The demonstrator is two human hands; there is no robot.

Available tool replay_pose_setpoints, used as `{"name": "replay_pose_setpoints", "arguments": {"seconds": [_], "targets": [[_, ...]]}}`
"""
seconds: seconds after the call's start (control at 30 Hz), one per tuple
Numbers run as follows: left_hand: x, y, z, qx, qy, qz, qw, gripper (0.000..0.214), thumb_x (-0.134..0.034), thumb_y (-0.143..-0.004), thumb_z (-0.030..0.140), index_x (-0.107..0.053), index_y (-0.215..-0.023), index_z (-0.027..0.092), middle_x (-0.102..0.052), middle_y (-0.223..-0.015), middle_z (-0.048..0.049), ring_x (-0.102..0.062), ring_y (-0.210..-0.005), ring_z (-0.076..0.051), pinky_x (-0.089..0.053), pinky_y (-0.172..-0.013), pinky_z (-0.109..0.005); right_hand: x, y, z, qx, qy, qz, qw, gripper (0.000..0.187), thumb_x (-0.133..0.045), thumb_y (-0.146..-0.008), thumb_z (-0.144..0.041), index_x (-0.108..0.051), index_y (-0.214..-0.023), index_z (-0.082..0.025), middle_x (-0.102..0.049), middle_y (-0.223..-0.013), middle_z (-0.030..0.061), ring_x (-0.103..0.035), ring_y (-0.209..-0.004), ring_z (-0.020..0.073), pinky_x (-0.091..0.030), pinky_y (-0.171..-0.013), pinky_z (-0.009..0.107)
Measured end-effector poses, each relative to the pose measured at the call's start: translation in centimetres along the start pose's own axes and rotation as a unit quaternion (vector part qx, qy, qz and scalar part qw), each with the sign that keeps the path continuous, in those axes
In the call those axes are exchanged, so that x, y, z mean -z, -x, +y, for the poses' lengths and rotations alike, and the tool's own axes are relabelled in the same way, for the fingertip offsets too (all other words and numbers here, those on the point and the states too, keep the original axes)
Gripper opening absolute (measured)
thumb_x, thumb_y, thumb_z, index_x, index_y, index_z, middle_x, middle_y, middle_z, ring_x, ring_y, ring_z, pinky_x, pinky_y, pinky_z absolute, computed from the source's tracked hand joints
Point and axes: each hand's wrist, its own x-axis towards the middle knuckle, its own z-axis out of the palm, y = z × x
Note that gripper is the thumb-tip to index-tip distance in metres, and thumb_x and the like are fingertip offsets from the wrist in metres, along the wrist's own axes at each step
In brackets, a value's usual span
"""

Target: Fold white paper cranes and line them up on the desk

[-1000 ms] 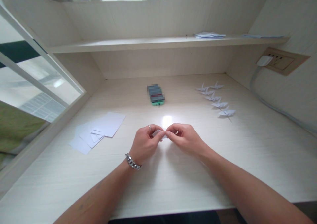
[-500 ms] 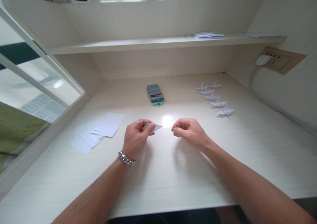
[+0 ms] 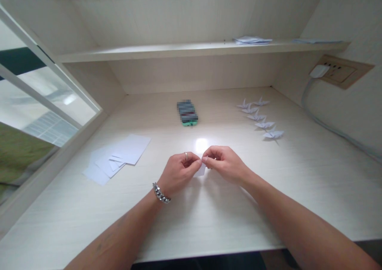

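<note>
A small white paper point(image 3: 199, 171) is pinched at the fingertips of the left hand point(image 3: 179, 172) and right hand point(image 3: 226, 163), its visible part held between them, nearside; folded paper cranes point(image 3: 264, 125) are displayed far right.

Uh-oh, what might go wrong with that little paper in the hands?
The small piece of paper is pinched by the left hand and the right hand, so pulling too hard might tear it. Their fingers cover much of it, so a crease could end up crooked. And if the right hand swung far out and forward, it might bump the folded paper birds standing on the desk.
</note>
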Motion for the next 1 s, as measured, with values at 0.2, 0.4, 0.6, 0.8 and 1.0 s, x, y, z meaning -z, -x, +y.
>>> {"name": "replay_pose_setpoints", "arguments": {"seconds": [0.2, 0.4, 0.6, 0.8, 1.0], "targets": [[0.1, 0.0, 0.3, 0.001, 0.017, -0.007, 1.0, 0.017, -0.059, -0.077, 0.025, -0.068, -0.065, 0.016, -0.066, -0.062, -0.0017, -0.056, -0.058, -0.012, -0.042, -0.054, -0.022, 0.4, -0.1, 0.4, -0.034, -0.117, -0.042, 0.992, 0.013, -0.062, -0.075, -0.026, -0.067, -0.071, -0.014, -0.06, -0.059, 0.0003, -0.053, -0.056, 0.0117, -0.04, -0.054, 0.024], [0.8, 0.2, 0.2, 0.017, 0.001, 0.004, 1.0, 0.015, -0.06, -0.073, 0.023, -0.067, -0.061, 0.016, -0.063, -0.057, -0.0008, -0.054, -0.054, -0.012, -0.041, -0.052, -0.021, 2.4, -0.3, 0.2, -0.05, -0.181, 0.011, 0.982, 0.018, -0.069, -0.069, -0.031, -0.066, -0.067, -0.013, -0.058, -0.054, 0.0001, -0.051, -0.052, 0.0108, -0.039, -0.052, 0.024], [1.0, -0.1, -0.5, 0.029, 0.022, 0.03, 0.999, 0.013, -0.06, -0.076, 0.023, -0.067, -0.068, 0.015, -0.065, -0.061, -0.0018, -0.057, -0.057, -0.013, -0.044, -0.056, -0.022, 3.5, -0.4, 0.4, -0.04, -0.177, 0.075, 0.981, 0.019, -0.069, -0.069, -0.032, -0.066, -0.068, -0.013, -0.059, -0.057, 0.0007, -0.051, -0.053, 0.0111, -0.04, -0.053, 0.025], [0.1, -0.3, -0.4, 0.01, 0.02, -0.002, 1.0, 0.017, -0.06, -0.079, 0.027, -0.067, -0.068, 0.016, -0.066, -0.065, -0.0017, -0.056, -0.059, -0.012, -0.043, -0.056, -0.022, 0.7, -0.2, 0.5, -0.002, -0.025, -0.031, 0.999, 0.013, -0.06, -0.076, -0.024, -0.068, -0.071, -0.015, -0.062, -0.062, 0.0013, -0.053, -0.058, 0.0118, -0.038, -0.053, 0.023], [0.7, -0.3, -0.5, 0.008, 0.007, 0.005, 1.0, 0.014, -0.06, -0.077, 0.024, -0.065, -0.066, 0.015, -0.063, -0.06, -0.0005, -0.054, -0.056, -0.012, -0.041, -0.054, -0.022, 1.9, -0.5, 0.5, -0.028, -0.129, 0.01, 0.991, 0.015, -0.064, -0.074, -0.027, -0.067, -0.07, -0.013, -0.058, -0.057, 0.0002, -0.052, -0.054, 0.0109, -0.039, -0.052, 0.023]]}}
